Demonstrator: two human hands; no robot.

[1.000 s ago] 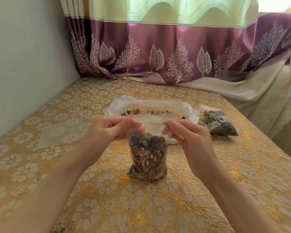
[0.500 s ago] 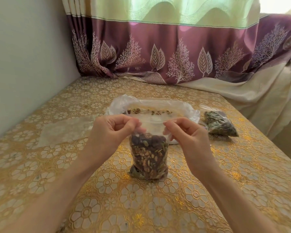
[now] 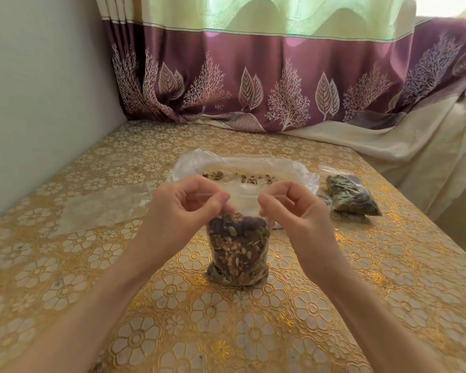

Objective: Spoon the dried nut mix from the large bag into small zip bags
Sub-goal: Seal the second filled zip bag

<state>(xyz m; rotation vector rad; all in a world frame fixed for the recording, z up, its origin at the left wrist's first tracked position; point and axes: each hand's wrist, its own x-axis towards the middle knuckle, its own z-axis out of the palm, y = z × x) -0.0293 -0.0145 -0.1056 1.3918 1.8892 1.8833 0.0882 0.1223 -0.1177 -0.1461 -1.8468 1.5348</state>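
Note:
A small clear zip bag [image 3: 238, 254] stands upright on the table's middle, filled with dark nut mix. My left hand [image 3: 189, 203] pinches the left end of its top strip. At the right end of the same strip, my right hand [image 3: 288, 205] pinches with curled fingers. Just behind the hands lies the large clear bag [image 3: 242, 168], its mouth wide, a little nut mix showing inside. No spoon is visible.
A filled small bag [image 3: 351, 196] lies on its side to the right of the large bag. Flat empty clear bags [image 3: 102, 208] lie at the left. The gold flowered table [image 3: 226, 332] meets a wall at left and a purple curtain [image 3: 280, 84] behind.
Both hands have curled tighter on the small bag's top and drawn slightly apart along the strip. The bag still stands in the same spot.

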